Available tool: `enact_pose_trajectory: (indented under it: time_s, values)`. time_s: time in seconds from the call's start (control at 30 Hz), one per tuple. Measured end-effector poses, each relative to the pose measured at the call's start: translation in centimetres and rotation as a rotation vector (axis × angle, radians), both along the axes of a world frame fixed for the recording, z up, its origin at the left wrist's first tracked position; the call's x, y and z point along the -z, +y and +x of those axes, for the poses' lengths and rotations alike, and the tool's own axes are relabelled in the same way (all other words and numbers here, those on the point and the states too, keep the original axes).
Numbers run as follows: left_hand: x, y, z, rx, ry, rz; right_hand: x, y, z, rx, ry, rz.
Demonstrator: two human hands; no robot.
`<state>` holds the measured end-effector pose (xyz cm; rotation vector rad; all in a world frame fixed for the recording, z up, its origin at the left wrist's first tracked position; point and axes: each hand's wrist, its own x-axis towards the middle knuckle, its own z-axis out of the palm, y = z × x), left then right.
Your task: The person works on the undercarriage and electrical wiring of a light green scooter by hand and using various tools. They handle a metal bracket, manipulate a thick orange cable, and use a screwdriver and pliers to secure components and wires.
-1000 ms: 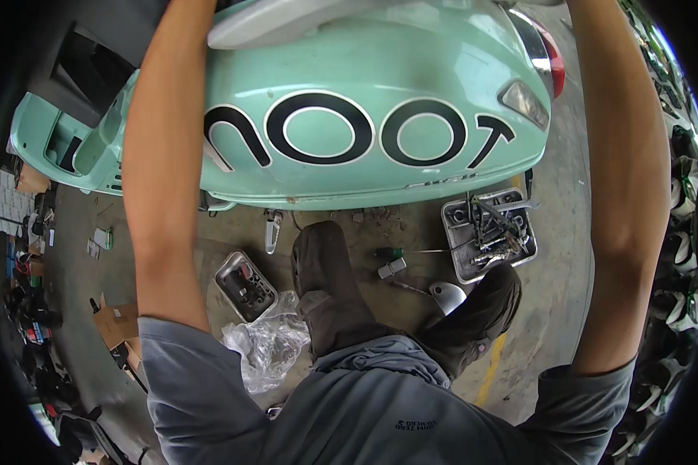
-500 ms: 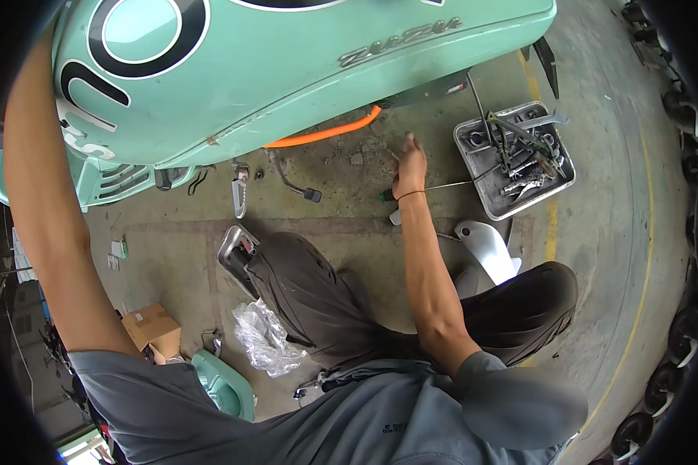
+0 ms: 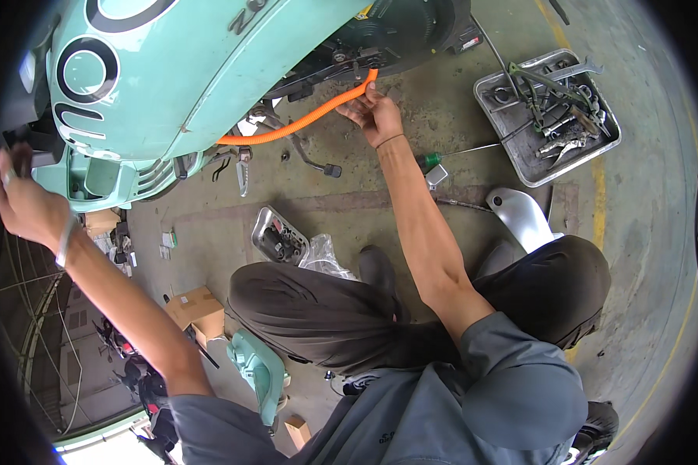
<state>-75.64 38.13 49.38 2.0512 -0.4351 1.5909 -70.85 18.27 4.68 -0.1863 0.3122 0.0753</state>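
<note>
Two bare hands worked at a mint-green scooter, set well apart. An orange ribbed tube sloped out from under the body panel, rising rightward to an end near the dark underside. The right hand met it close to that end, probably because the tube was exposed and easy to reach there. Two metal trays sat on the floor: the large tool tray lay beyond the right hand, likely to keep tools in reach, and the small tray lay near the knee, its raised walls presumably stopping dark loose parts from scattering. A green-handled screwdriver lay between hand and large tray, its shaft pointing trayward.

The right arm reached forward and slightly left, bent at the elbow, the hand half curled, a digit against the tube and the others loosely bent below; whether they gripped it could not be told. The left arm stretched far out to the left, its hand raised beside a dark part of the scooter, fingers partly spread; blur hid whether it held anything.
</note>
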Motion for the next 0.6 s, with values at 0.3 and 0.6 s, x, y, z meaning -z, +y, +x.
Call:
enact_pose_trajectory:
  time_s: [0.3, 0.6]
  values:
    - [30.4, -7.4, -3.3, 0.326, 1.703, -0.656, -1.8, -1.4, -0.7, 0.059, -0.11, 0.197]
    - [31.6, -13.0, 4.5, 0.704, 1.097, -0.673, -0.6, -3.1, -0.2, -0.019, -0.116, 0.075]
